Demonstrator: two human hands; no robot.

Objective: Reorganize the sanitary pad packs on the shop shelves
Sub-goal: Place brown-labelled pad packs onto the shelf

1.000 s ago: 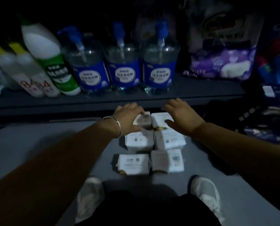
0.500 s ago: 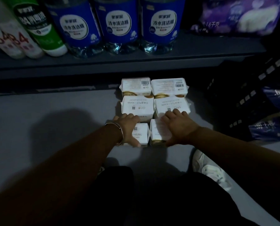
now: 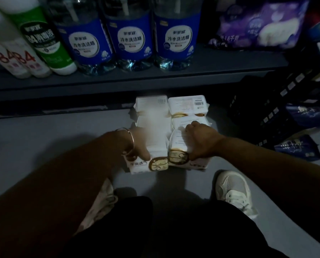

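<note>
1. Sanitary pad packs [image 3: 171,131]: two-column block on the floor, just below the shelf [image 3: 118,84].
2. Left hand [image 3: 138,146]: fingers curled over the nearest left pack, apparently to lift it.
3. Right hand [image 3: 200,140]: gripping the nearest right pack likewise.

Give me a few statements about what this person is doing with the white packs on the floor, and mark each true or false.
1. Each hand grips one of the two nearest white packs. True: the left hand holds the near left pack and the right hand holds the near right pack.
2. The packs lie in a single row. False: they sit two across, with the far packs close to the shelf.
3. Three blue-labelled bottles stand on the shelf. True.
4. The bracelet is on the right wrist. False: it is on the left.
5. The person is barefoot. False: a white shoe shows.
</note>
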